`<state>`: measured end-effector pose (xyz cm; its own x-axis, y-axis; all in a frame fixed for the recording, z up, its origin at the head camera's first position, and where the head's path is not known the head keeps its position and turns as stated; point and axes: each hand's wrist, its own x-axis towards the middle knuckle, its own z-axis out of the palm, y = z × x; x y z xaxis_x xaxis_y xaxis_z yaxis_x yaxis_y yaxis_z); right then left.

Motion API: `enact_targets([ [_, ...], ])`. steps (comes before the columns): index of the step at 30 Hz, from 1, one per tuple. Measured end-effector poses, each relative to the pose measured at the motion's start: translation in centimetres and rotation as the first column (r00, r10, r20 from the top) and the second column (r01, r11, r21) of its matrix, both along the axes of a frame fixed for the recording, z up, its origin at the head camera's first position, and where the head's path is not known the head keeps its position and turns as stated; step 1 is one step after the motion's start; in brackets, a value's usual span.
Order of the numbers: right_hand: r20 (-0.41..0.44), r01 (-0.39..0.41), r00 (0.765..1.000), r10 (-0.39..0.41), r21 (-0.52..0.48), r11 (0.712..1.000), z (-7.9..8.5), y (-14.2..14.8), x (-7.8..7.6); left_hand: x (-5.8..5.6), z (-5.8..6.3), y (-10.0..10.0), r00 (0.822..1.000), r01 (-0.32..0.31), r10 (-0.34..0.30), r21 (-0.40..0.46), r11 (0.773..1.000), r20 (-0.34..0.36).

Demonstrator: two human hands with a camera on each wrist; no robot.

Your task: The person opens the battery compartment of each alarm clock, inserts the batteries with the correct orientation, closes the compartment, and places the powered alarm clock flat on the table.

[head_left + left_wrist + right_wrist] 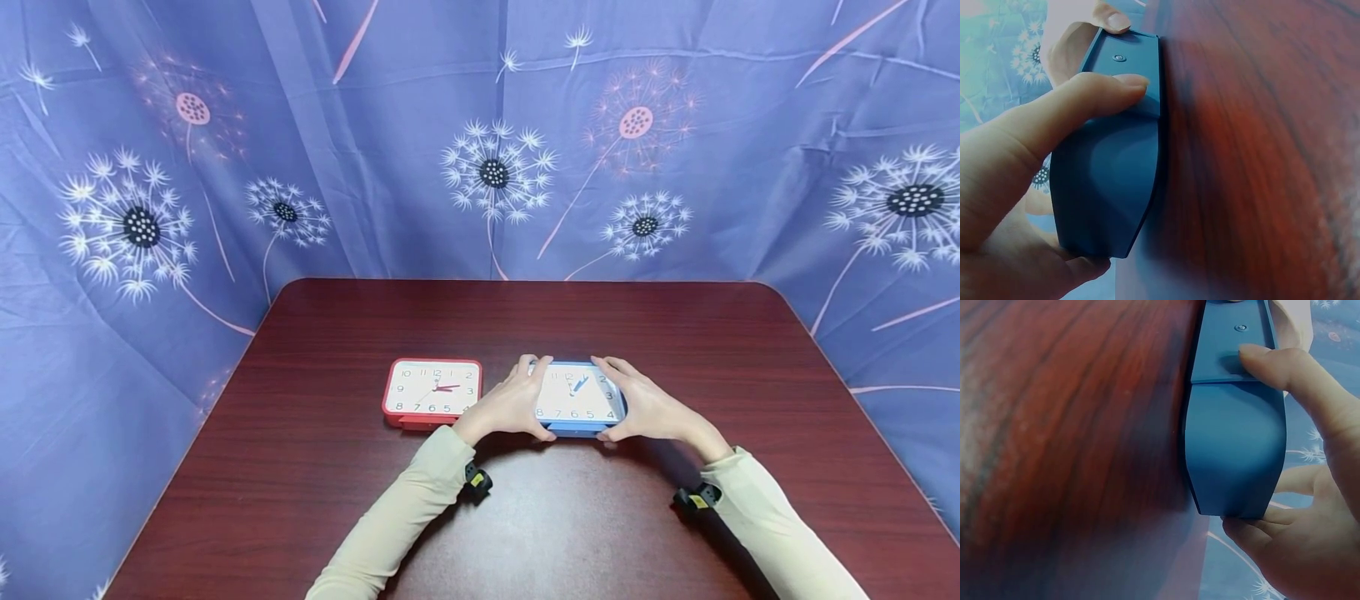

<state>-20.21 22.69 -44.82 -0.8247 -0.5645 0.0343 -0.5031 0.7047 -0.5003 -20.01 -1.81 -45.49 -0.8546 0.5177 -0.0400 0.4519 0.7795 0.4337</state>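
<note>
A blue-framed clock (577, 396) with a white dial lies face up on the table, its numerals upright from the head camera. My left hand (515, 402) grips its left end, thumb on the near side and fingers at the far edge. At the right end my right hand (647, 404) holds it the same way. Both wrist views show the thumbs pressed on the blue side wall (1107, 181), near a small screw; the same casing (1235, 444) fills the right wrist view. To the left lies a red-framed clock (432, 392), also face up, close to my left wrist.
The dark red wooden table (315, 500) has rounded far corners. Behind and beside it hangs a blue cloth (405, 167) with dandelion prints. A black wrist camera (477, 482) sits under the left sleeve cuff, another camera (697, 497) under the right.
</note>
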Motion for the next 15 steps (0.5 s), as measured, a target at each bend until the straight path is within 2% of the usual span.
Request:
enact_targets([
  [15,0.009,-0.005,1.0,0.005,0.005,1.0,-0.04,-0.15,-0.07,0.08,-0.15,-0.08,1.0,-0.013,0.013,0.0,1.0,0.007],
])
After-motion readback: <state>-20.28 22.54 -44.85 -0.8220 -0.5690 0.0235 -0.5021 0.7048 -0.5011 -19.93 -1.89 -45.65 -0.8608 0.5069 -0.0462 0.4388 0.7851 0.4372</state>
